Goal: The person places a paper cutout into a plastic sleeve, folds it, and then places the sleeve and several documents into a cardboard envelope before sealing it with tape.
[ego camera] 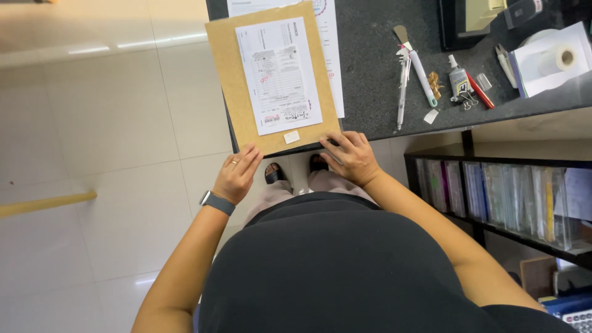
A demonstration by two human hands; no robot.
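A brown cardboard envelope (228, 80) lies on the near left end of a dark stone counter (370, 68), overhanging its edge. A white printed form (279, 74) is stuck on its face, with a small white tab (291, 137) below it. My left hand (237, 174), with a ring and a grey wristwatch, grips the envelope's near left corner. My right hand (349, 157) holds the near right corner, fingers curled on the edge.
More white paper (333, 55) lies under the envelope. Right of it are a white pen (403, 86), a marker (423, 77), a glue bottle (457, 80), clips and a tape roll (562, 58). A shelf of plastic folders (505, 197) stands below.
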